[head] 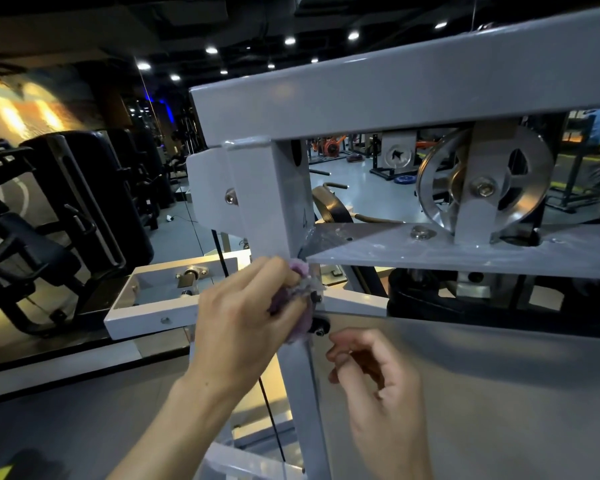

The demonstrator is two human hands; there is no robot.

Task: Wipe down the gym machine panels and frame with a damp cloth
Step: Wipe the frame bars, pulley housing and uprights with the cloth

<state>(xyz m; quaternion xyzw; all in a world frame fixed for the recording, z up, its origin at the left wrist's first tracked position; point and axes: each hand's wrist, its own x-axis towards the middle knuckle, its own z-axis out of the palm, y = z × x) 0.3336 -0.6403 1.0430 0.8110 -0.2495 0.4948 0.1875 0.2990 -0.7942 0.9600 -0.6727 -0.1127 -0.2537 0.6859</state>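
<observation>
The grey gym machine frame [395, 84] fills the upper right, with a thick top beam, a vertical post [274, 202] and a lower cross plate [465, 254]. My left hand [243, 320] grips a bunched purple cloth [300, 299] and presses it against the post just below where the cross plate joins. My right hand [374, 379] hovers lower right of the cloth, fingers loosely curled, holding nothing. It is apart from the frame. Most of the cloth is hidden inside my left hand.
A metal pulley wheel [482, 181] sits between the beam and cross plate. A white bracket arm [153, 306] sticks out left of the post. A black cable [271, 410] runs down beside the post. Black padded machines [84, 202] stand at left.
</observation>
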